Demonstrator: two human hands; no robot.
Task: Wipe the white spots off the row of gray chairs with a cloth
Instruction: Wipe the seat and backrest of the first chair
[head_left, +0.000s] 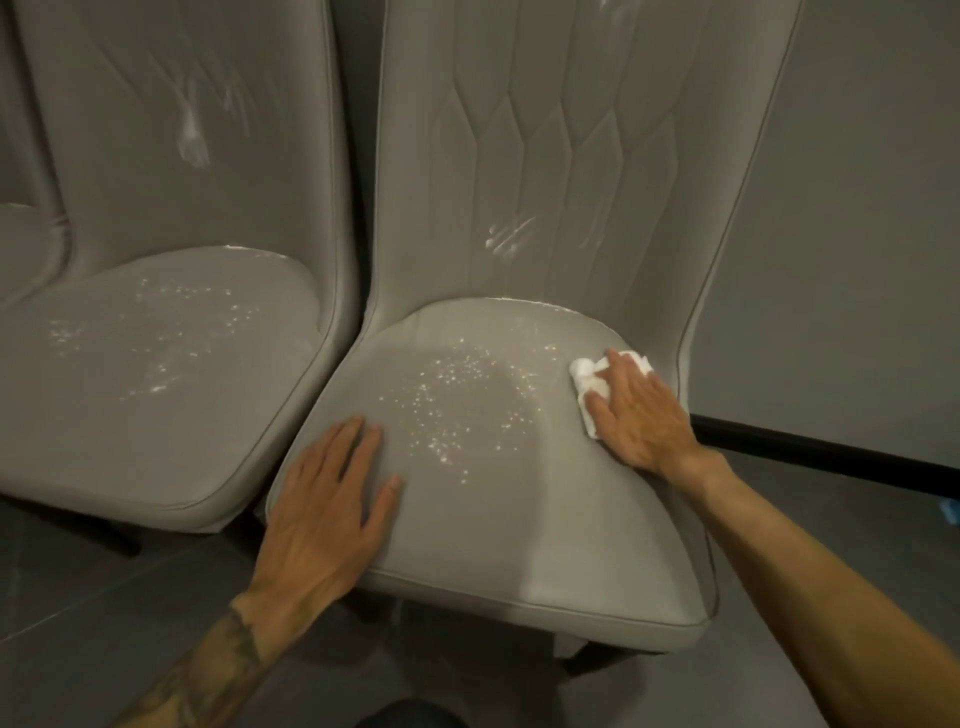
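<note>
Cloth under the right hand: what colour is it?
White; the cloth shows best in the head view.

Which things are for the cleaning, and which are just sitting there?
For the job: white cloth under the right hand; left hand flat on the right gray chair; white spots on its seat; left gray chair, also spotted.
Just there: gray wall, black baseboard, dark floor tiles.

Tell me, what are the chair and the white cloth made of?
The chair looks like smooth gray leather or fake leather: it has a soft sheen, stitched seams and piped edges. Which one, I cannot tell. The cloth under the right hand looks like soft, matte white fabric or thick paper towel, since it crumples in folds.
</note>
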